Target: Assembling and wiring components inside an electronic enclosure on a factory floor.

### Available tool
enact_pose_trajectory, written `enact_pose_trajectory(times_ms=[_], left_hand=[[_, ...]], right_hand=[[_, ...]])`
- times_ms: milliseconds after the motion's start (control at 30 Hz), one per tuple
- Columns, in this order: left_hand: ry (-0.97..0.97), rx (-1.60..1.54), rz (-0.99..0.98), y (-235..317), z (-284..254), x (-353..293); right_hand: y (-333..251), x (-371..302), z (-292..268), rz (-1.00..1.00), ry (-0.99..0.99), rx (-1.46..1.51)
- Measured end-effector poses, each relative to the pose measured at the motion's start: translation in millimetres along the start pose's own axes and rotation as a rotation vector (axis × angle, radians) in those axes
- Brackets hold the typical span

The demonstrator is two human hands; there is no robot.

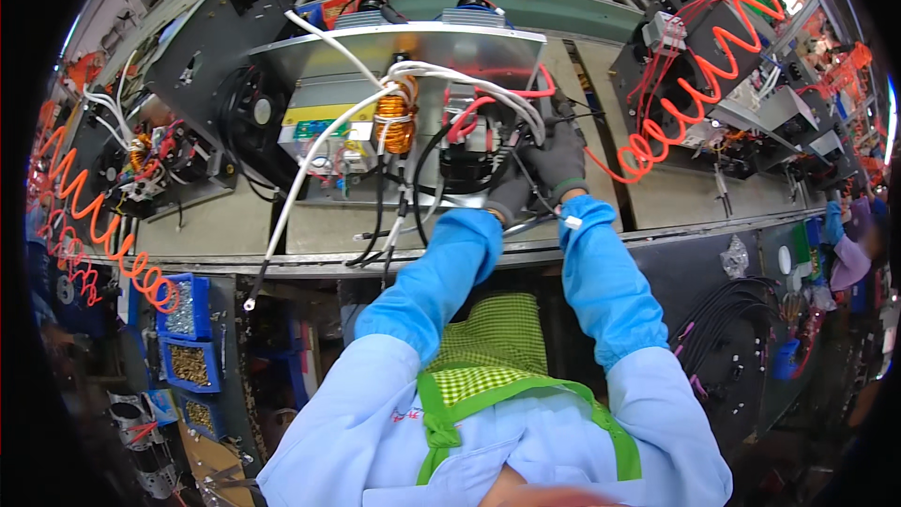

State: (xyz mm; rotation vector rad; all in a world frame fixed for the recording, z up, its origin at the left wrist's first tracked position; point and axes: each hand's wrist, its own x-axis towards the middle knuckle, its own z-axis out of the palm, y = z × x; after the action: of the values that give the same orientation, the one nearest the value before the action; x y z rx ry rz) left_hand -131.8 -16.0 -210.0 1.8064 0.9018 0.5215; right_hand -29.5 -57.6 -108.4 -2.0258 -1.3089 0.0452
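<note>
Chassis (430, 117) is being handled at 12 o'clock, long axis running 9–3, being crossed by white cables (432, 69). Left hand (509, 197), right hand (556, 158) are being held at its 4 o'clock; grip can't be told.

Pale blue shirt (347, 418), red chest marking (407, 415), bright blue oversleeves (612, 286), grey-gloved hands (557, 156), green-trimmed checked apron (495, 336)
</note>
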Motion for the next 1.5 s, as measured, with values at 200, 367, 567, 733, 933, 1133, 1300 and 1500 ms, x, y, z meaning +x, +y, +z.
enact_pose_trajectory(times_ms=[200,367,567,733,933,1133,1300,1500], left_hand=[[0.167,-0.251,0.013,-93.8,-4.8,40.9],[-0.013,-0.296,-0.140,-32.5,15.1,29.9],[0.098,-0.145,-0.033,-18.3,3.8,15.4],[-0.023,-0.317,-0.152,-14.1,-2.8,9.1],[0.032,-0.478,-0.227,-64.1,22.7,45.8],[-0.015,0.698,0.236,-45.8,-11.4,6.1],[0.131,0.688,0.597,76.2,-34.8,-151.1],[-0.052,0.960,0.131,44.4,-36.3,-143.8]], right_hand=[[-54.7,-2.4,1.4,-0.091,-0.042,0.019],[-4.8,-1.6,-3.3,0.023,-0.038,-0.046],[-4.3,1.1,5.0,-0.071,-0.011,0.030],[-0.4,2.3,9.9,-0.025,-0.001,-0.001],[-18.1,1.7,9.7,-0.106,-0.023,0.022],[-15.8,5.7,14.0,-0.127,0.024,0.053],[-2.4,2.6,-5.5,-0.023,0.011,0.052],[-17.1,-1.2,-0.5,-0.042,-0.014,0.072]])
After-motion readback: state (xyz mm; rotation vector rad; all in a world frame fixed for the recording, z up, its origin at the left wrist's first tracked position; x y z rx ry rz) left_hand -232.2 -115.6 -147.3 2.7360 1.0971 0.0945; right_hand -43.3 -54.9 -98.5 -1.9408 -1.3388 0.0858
